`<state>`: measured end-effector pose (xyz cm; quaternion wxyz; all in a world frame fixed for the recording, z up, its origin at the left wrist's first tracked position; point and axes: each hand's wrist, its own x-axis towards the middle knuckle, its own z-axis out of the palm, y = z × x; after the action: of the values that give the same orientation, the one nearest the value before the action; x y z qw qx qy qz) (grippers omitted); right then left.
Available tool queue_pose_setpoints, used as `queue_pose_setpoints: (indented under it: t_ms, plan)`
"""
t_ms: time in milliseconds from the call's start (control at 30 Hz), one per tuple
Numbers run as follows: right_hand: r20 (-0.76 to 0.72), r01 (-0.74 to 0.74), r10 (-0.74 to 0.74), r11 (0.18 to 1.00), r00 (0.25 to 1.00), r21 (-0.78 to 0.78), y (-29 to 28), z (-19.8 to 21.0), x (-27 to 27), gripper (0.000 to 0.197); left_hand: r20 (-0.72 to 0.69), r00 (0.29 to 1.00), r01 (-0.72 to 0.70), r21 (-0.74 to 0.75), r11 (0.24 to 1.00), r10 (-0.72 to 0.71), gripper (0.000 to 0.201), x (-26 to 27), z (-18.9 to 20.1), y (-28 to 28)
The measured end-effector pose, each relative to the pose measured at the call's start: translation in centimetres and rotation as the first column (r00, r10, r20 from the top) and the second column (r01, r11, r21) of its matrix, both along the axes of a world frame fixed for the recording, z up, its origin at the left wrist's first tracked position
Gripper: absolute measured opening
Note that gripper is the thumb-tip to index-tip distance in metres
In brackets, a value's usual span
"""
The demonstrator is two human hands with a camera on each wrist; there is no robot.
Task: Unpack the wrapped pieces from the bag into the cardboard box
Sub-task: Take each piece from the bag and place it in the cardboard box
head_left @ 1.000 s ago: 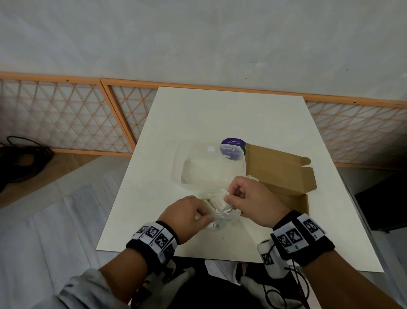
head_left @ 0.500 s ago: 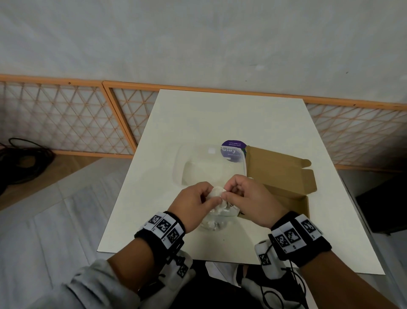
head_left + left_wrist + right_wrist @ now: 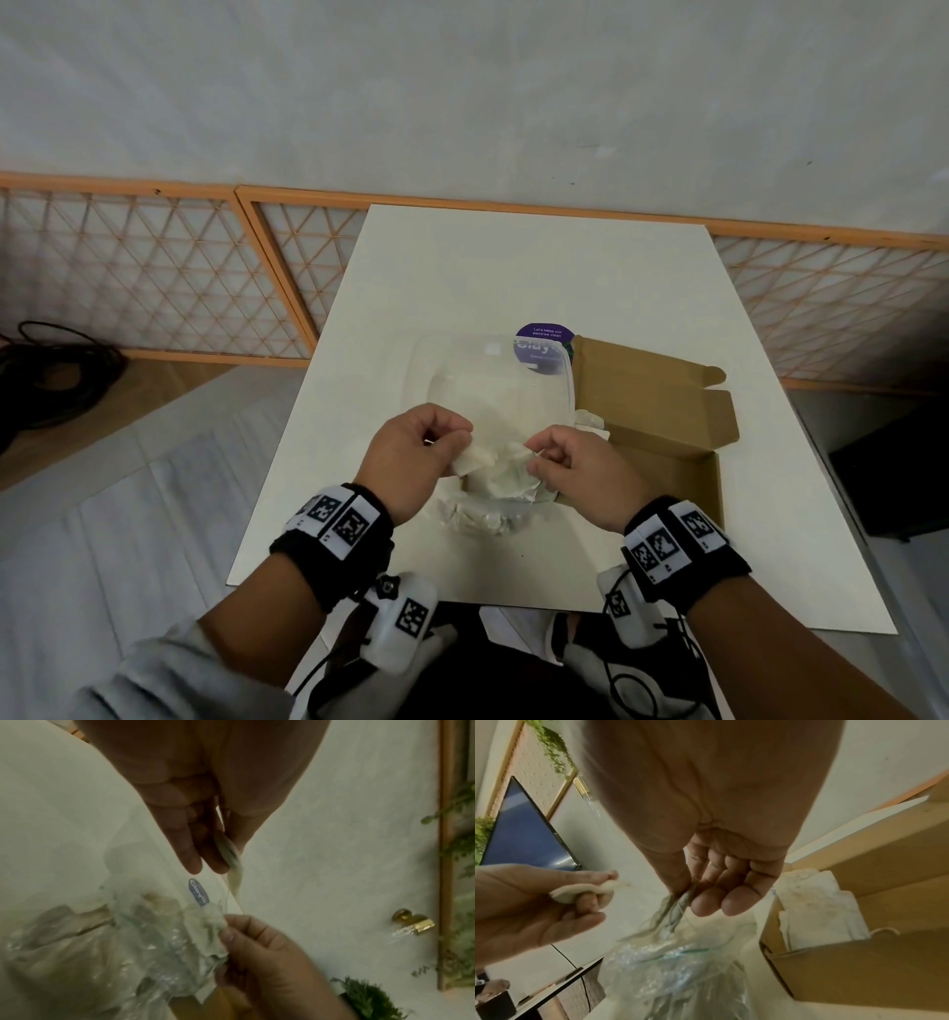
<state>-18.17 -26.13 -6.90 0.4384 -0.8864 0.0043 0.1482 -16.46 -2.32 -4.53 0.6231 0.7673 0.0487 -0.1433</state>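
Observation:
A clear plastic bag [image 3: 493, 509] with white paper-wrapped pieces in it hangs between my two hands, its bottom on the table. My left hand [image 3: 459, 442] pinches a bunched whitish edge of the bag's top [image 3: 582, 892]. The opposite edge [image 3: 677, 902] is pinched between the thumb and fingers of my right hand [image 3: 536, 457]. The two hands are a short way apart, with the bag's top stretched between them. The open cardboard box [image 3: 667, 462] lies just right of the bag, and white wrapped pieces [image 3: 816, 902] lie inside it.
A clear plastic container [image 3: 493, 380] with a purple label stands just behind the bag, left of the box's raised lid. The white table [image 3: 462, 267] reaches back to an orange lattice screen [image 3: 154, 282]. Black cables [image 3: 56, 375] lie on the floor at far left.
Both hands have lifted off the table and drawn apart, pulling the bag's gathered top open between them.

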Motion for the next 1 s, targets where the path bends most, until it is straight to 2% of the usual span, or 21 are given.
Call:
queue_pose_setpoints:
  t_ms: [100,200,267,333,400,467,533,600,633,733,867,933,1000]
  plan:
    - [0.005,0.015,-0.015,1.000,1.000,-0.020,-0.1,-0.2,0.0,0.012,-0.035,0.999,-0.012,-0.043,0.999,0.011,0.006,0.0,1.1,0.6]
    - [0.007,0.002,-0.002,0.999,1.000,-0.053,0.0,0.0,0.1,0.013,-0.113,0.994,-0.024,-0.171,0.985,0.004,0.005,-0.2,2.0,1.1]
    - [0.024,-0.013,0.015,0.996,1.000,-0.091,0.0,0.6,-0.1,0.019,-0.147,0.989,-0.037,-0.258,0.965,-0.002,0.004,-0.3,2.5,1.2]
    - [0.072,-0.006,0.011,0.998,0.997,-0.068,0.2,1.9,-0.3,0.029,-0.121,0.993,-0.032,-0.268,0.963,-0.001,0.006,-0.5,3.0,1.3]
    - [0.132,0.008,-0.012,0.999,0.991,0.037,0.6,3.9,-0.6,0.039,-0.065,0.998,-0.007,-0.240,0.971,-0.009,0.007,-0.6,3.7,1.3]
    - [0.113,0.004,-0.028,0.977,0.993,0.212,1.4,6.1,-0.9,0.042,-0.008,1.000,0.020,-0.223,0.975,-0.022,0.007,-0.8,4.3,1.1]
    - [-0.001,-0.023,0.025,0.928,1.000,0.373,2.4,8.2,-1.1,0.035,0.045,0.998,0.043,-0.208,0.977,-0.034,0.009,-0.9,4.8,0.7]
    - [-0.050,-0.090,0.122,0.903,0.991,0.420,3.0,9.1,-1.2,0.020,0.099,0.994,0.057,-0.202,0.978,-0.037,0.011,-1.0,5.3,0.4]
    - [-0.018,-0.137,0.157,0.907,0.987,0.399,3.1,9.2,-1.1,0.013,0.125,0.992,0.056,-0.196,0.979,-0.032,0.012,-1.0,5.4,0.4]
    - [0.106,-0.191,0.167,0.941,0.980,0.280,2.6,8.7,-0.6,0.018,0.180,0.984,0.045,-0.154,0.987,-0.016,0.011,-0.9,5.2,0.8]
    - [0.245,-0.218,0.184,0.969,0.952,0.118,2.0,9.5,-0.4,0.017,0.157,0.986,0.079,-0.166,0.983,-0.053,0.009,-1.0,5.0,1.2]
    - [0.282,-0.273,0.250,0.961,0.926,0.044,2.3,10.5,-0.6,0.017,0.139,0.985,0.130,-0.206,0.970,-0.102,0.022,-1.2,5.5,0.8]
    - [0.299,-0.309,0.293,0.951,0.908,0.007,2.6,11.4,-0.7,0.016,0.185,0.970,0.192,-0.188,0.963,-0.157,0.029,-1.4,5.9,0.3]
